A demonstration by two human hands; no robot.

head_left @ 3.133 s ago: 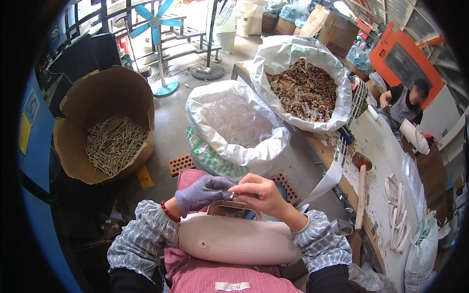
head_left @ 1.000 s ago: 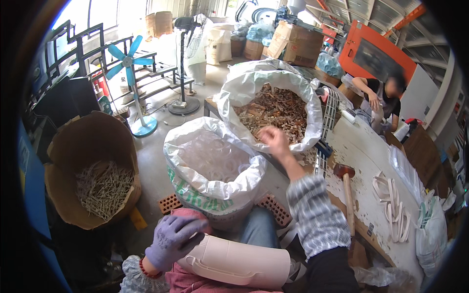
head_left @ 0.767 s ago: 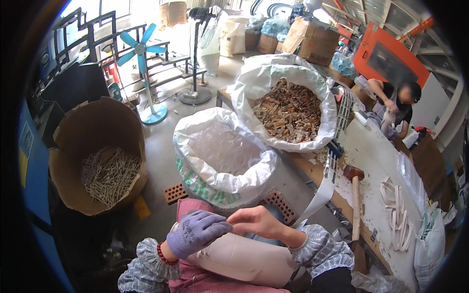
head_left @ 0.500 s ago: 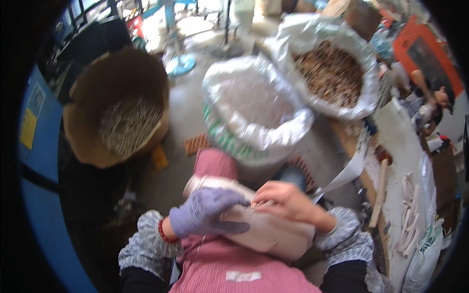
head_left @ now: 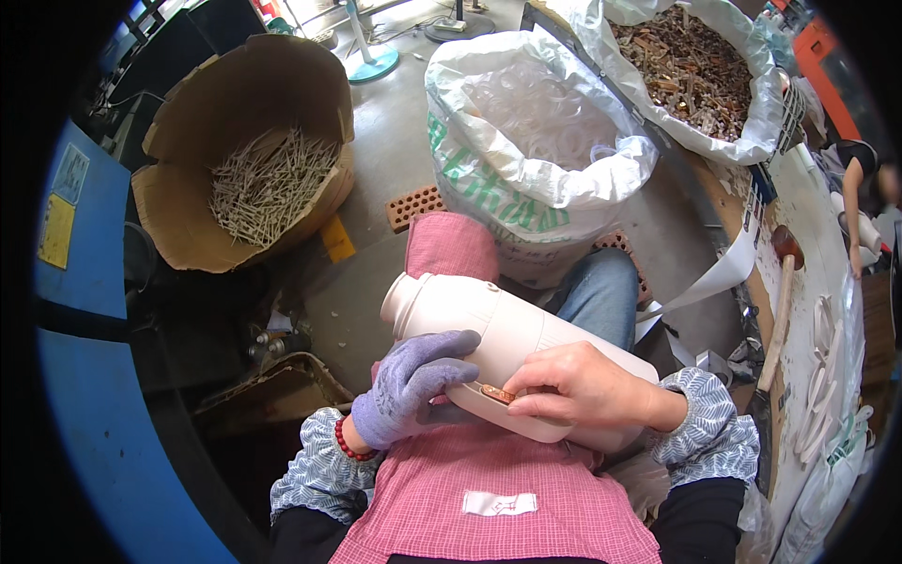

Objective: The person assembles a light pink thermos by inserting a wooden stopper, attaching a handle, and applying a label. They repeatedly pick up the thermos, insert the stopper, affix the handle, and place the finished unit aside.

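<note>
A pale pink plastic jug (head_left: 498, 324) lies slanted across my lap, its ringed neck toward the left and a handle (head_left: 507, 414) along its near side. My left hand (head_left: 413, 385), in a purple glove, is closed round the neck end of the handle, its thumb hidden in part. Bare, my right hand (head_left: 583, 385) pinches a small, long copper-coloured piece (head_left: 498, 394) against the handle's outer face. Whether that piece is loose or set into the handle I cannot tell.
Ahead stand a cardboard drum (head_left: 244, 85) of thin pale sticks, a white sack (head_left: 526, 188) of clear plastic rings and another sack (head_left: 770, 103) of brown scraps. A mallet (head_left: 778, 310) lies on the right bench (head_left: 817, 244). Another person's arm (head_left: 853, 207) is beyond. A blue cabinet (head_left: 85, 423) borders the left.
The jug has been turned, so its handle and the copper-coloured piece now face me. My left hand has closed round the handle. The whole view has shifted and become sharper.
</note>
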